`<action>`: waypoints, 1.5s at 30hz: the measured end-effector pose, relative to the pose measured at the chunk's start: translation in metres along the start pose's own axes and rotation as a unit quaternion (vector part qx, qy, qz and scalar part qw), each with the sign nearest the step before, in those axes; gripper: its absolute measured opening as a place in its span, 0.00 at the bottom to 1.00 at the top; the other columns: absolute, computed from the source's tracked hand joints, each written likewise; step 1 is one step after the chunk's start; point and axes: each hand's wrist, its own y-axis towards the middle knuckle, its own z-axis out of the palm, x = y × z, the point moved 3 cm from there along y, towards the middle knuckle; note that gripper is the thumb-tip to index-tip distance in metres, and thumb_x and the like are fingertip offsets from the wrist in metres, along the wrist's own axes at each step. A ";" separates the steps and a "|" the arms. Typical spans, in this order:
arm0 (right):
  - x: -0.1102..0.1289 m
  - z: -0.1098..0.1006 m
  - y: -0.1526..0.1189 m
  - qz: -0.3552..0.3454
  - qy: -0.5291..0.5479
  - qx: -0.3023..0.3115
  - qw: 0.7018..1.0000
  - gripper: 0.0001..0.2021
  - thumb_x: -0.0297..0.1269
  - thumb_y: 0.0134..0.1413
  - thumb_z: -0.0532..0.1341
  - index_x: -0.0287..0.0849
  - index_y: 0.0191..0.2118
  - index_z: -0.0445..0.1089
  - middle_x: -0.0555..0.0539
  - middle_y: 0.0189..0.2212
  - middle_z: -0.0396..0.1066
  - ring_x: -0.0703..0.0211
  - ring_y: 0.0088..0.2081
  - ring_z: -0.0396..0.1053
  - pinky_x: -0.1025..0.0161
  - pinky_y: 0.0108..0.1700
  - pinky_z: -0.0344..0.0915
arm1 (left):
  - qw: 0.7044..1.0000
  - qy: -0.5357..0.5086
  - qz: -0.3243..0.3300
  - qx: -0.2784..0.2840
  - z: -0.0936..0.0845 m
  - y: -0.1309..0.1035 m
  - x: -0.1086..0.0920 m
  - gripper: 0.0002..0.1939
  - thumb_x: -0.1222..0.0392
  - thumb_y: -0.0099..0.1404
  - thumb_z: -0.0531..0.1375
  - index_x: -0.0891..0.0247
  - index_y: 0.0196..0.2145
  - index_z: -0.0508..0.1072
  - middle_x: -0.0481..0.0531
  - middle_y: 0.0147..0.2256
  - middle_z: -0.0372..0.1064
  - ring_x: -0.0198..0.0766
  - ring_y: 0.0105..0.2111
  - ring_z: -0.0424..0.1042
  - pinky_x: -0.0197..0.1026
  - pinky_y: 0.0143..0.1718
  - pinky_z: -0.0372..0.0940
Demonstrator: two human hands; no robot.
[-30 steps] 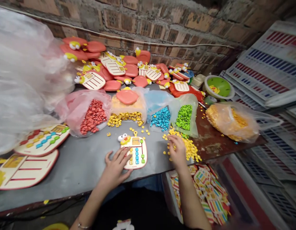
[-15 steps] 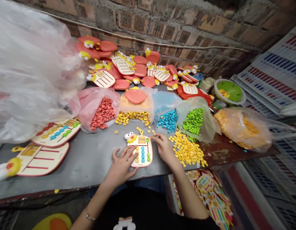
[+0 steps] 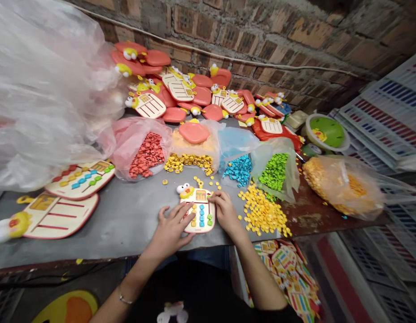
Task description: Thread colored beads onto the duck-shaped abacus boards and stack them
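While L hand (image 3: pixel 172 229) lay w/ fingers spread on toy board (image 3: pixel 198 215), prob. steadying it, R hand (image 3: pixel 227 215) bunched fingers at its 1 o'clock corner; couldn't tell if gripping anything. Board sat at 12; yellow pcs (image 3: pixel 263 211) at its 3, bead bags (image 3: pixel 234 138) 10–2, prob. for reach.

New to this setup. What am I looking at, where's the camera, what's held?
No machine: these are a person's bare hands. Every picture comes from one head-worn camera looking forward and down. The left hand rests on a cream toy board; the right hand has its fingers at the board's upper right. Whether they hold a small piece isn't clear. The gray table also carries loose yellow pieces, plastic bags of coloured pieces, and more boards.
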 end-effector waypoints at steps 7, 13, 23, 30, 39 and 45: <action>-0.001 0.012 -0.002 -0.005 -0.046 -0.034 0.998 0.19 0.24 0.58 0.51 0.45 0.51 0.71 0.42 0.44 0.65 0.51 0.48 0.65 0.53 0.50 0.66 | 1.000 -0.002 -0.003 -0.008 0.004 0.000 0.003 0.20 0.48 0.64 0.60 0.52 0.53 0.69 0.53 0.62 0.61 0.48 0.60 0.59 0.56 0.58 0.44; 0.001 0.020 -0.003 0.005 -0.107 -0.073 0.992 0.16 0.25 0.60 0.50 0.41 0.45 0.73 0.41 0.39 0.65 0.50 0.43 0.64 0.52 0.45 0.68 | 1.000 0.008 -0.002 0.007 0.006 -0.001 0.004 0.21 0.45 0.64 0.60 0.50 0.53 0.69 0.52 0.62 0.60 0.48 0.60 0.59 0.55 0.57 0.46; 0.028 0.019 -0.032 0.009 -0.077 -0.081 0.994 0.13 0.29 0.64 0.51 0.42 0.44 0.72 0.43 0.37 0.67 0.53 0.40 0.67 0.57 0.42 0.69 | 0.999 0.024 -0.003 0.041 0.006 0.000 0.004 0.21 0.47 0.66 0.59 0.50 0.55 0.68 0.52 0.64 0.56 0.48 0.61 0.57 0.54 0.53 0.51; 0.008 0.010 -0.018 -0.026 -0.148 -0.060 0.987 0.18 0.26 0.62 0.50 0.41 0.52 0.70 0.39 0.48 0.69 0.50 0.46 0.65 0.52 0.48 0.68 | 0.998 0.038 -0.008 0.050 0.004 0.000 0.001 0.20 0.49 0.66 0.59 0.50 0.55 0.68 0.52 0.64 0.57 0.49 0.61 0.57 0.55 0.53 0.53; 0.005 0.021 -0.032 -0.036 -0.172 -0.088 0.981 0.22 0.24 0.61 0.49 0.42 0.57 0.68 0.38 0.49 0.70 0.49 0.48 0.65 0.48 0.49 0.68 | 0.996 0.073 -0.019 0.056 0.002 0.001 -0.006 0.22 0.48 0.64 0.62 0.46 0.55 0.68 0.49 0.63 0.59 0.48 0.61 0.58 0.54 0.52 0.56; 0.006 0.002 -0.023 -0.078 -0.091 -0.023 0.993 0.17 0.27 0.61 0.53 0.46 0.49 0.74 0.41 0.44 0.73 0.50 0.46 0.67 0.49 0.46 0.70 | 0.998 0.059 0.004 0.034 0.003 -0.002 -0.004 0.21 0.50 0.64 0.61 0.48 0.55 0.68 0.51 0.62 0.59 0.47 0.61 0.58 0.52 0.53 0.55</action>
